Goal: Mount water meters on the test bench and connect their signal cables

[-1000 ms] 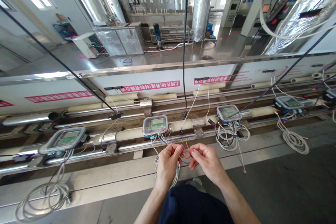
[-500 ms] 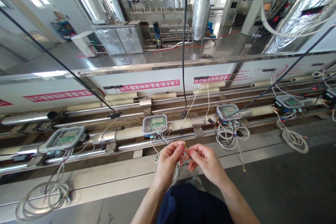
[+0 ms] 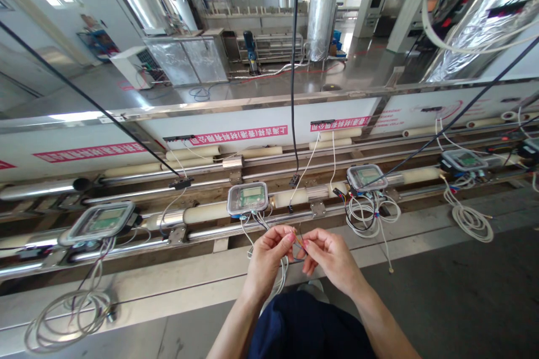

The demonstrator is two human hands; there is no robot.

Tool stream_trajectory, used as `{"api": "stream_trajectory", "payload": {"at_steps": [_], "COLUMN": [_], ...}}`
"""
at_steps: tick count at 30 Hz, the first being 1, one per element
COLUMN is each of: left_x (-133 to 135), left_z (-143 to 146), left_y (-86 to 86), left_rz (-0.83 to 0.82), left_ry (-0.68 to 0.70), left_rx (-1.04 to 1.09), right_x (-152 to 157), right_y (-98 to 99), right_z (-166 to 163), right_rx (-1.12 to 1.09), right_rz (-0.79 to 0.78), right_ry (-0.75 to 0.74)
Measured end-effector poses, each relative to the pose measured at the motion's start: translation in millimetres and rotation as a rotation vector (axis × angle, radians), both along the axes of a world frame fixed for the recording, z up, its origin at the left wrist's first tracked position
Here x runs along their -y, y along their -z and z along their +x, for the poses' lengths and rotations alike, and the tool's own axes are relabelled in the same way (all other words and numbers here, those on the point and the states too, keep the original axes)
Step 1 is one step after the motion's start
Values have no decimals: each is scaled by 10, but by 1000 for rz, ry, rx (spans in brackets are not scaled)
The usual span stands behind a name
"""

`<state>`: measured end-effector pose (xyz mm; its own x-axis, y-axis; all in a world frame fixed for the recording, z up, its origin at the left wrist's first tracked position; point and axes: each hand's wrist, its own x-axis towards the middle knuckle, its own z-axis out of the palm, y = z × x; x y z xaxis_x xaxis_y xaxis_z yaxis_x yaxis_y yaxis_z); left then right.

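Note:
Thin coloured wires [image 3: 299, 240], at least one yellowish, run between my two hands in front of the bench. My left hand [image 3: 273, 251] pinches them between thumb and forefinger. Opposite it, my right hand [image 3: 327, 252] is closed on the same wires, fingers curled under. The tips are too small to make out. Just beyond my left hand sits a clear-lidded meter box [image 3: 247, 199] with a green circuit board and small display. A pale grey cable [image 3: 281, 277] hangs below it, partly hidden behind my left hand.
More meter boxes [image 3: 366, 178] line the pipe, several with coiled cables [image 3: 471, 223] on the metal ledge [image 3: 177, 286]. Another coil [image 3: 69, 320] lies at lower left. Black cords [image 3: 293, 78] hang from above. Metal rails run along the bench before a white panel [image 3: 236, 118].
Both hands stay close together on the wires, with only slight finger movement. More of the yellow-orange wire shows between them. The view has tipped slightly.

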<state>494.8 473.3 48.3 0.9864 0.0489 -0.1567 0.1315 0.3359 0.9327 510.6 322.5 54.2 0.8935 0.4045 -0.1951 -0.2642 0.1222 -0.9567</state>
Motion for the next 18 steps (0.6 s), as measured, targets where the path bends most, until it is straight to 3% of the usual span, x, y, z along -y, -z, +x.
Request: {"api": "stream_trajectory", "payload": {"at_steps": [7, 14, 18], "left_x": [-1, 60, 71], "left_z": [11, 46, 49], "left_y": [-32, 23, 44], "left_rz": [18, -230, -279], "left_ry": [53, -15, -7], "left_rx": [-17, -179, -224], "right_x": [-19, -4, 6], "right_y": [-2, 1, 14], "right_z": [5, 32, 49], "right_rx": [-16, 64, 77], "right_rz": [8, 83, 66], "right_ry": [-4, 10, 5]}}
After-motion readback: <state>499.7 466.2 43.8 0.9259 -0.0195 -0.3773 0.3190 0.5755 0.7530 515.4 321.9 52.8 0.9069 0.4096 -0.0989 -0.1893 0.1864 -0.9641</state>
